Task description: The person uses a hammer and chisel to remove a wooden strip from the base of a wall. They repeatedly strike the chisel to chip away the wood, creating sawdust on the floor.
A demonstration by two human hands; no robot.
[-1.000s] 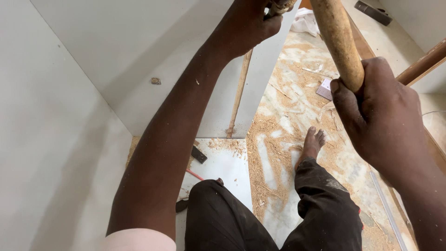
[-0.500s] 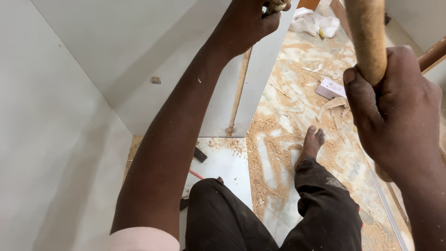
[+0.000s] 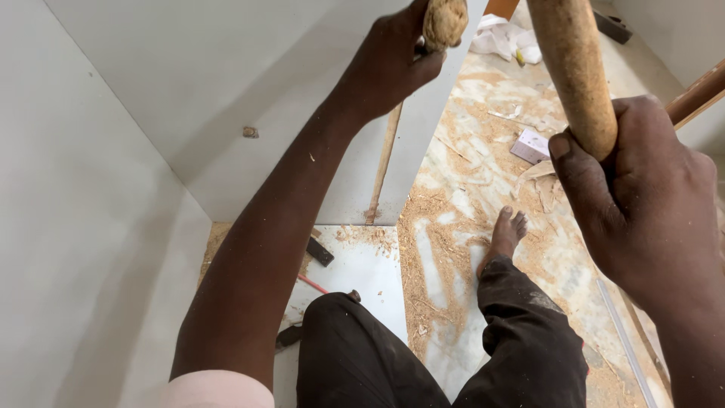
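Observation:
My left hand [image 3: 393, 64] reaches up and forward, shut around the rounded wooden handle of a tool [image 3: 444, 23] whose end is pressed at the edge of a white board panel [image 3: 264, 98]. The tool's working end is hidden behind the hand. My right hand [image 3: 642, 196] is raised close to the camera and grips a thick wooden handle [image 3: 574, 68] that runs up out of the top of the view; its head is out of sight. My legs in dark trousers [image 3: 521, 340] and a bare foot [image 3: 504, 236] are below.
White panels form a corner at the left [image 3: 83, 249]. The tiled floor [image 3: 453, 189] is covered in sawdust and shavings. A small white box [image 3: 531, 145], crumpled white cloth [image 3: 502, 38], a dark tool with a red part [image 3: 317, 253] and wooden strips at the right edge [image 3: 698, 94] lie about.
The view has shifted down a little, bringing the left hand's wooden handle into sight. My right hand with its thick handle has shifted slightly right and stays raised. The left hand stays at the panel edge.

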